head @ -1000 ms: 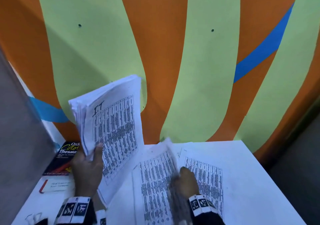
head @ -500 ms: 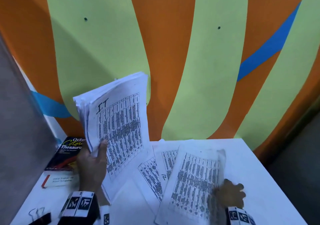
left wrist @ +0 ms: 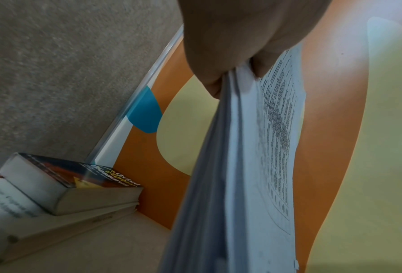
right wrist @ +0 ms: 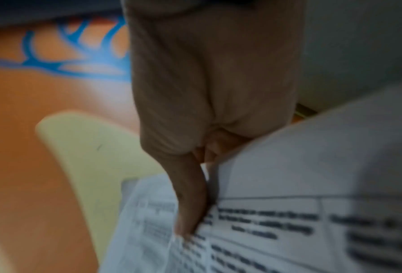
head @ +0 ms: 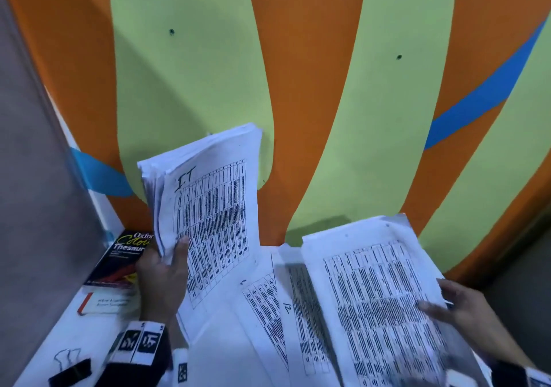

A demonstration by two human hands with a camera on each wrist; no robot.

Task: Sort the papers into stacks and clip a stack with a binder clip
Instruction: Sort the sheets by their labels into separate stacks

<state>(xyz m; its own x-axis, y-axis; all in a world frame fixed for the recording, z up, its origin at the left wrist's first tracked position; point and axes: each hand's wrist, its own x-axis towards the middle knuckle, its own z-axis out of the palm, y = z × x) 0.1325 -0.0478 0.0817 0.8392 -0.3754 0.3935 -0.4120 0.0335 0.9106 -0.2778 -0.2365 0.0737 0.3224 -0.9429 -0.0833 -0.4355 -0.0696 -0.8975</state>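
My left hand [head: 167, 267] grips a thick stack of printed sheets [head: 208, 207] upright above the white table [head: 89, 333]; its top page is marked "11". The left wrist view shows the fingers [left wrist: 218, 77] pinching that stack [left wrist: 230, 166] at its lower edge. My right hand [head: 456, 306] holds a thinner bundle of printed sheets [head: 375, 297] by its right edge, lifted over the table's right side; its thumb [right wrist: 190, 203] lies on top of that bundle [right wrist: 288, 212]. Loose sheets [head: 286, 309], one marked "12", lie flat between my hands. A black binder clip [head: 70, 368] sits at the front left.
Two books, a thesaurus [head: 122, 258] on a white one [head: 104, 303], are stacked at the table's back left against a grey partition [head: 35, 207]. An orange, green and blue painted wall [head: 328, 88] rises right behind the table. The table's right edge drops off beyond my right hand.
My right hand left the flat sheets in the middle, took a bundle of pages and carried it right and upward. The left hand kept holding its stack upright.
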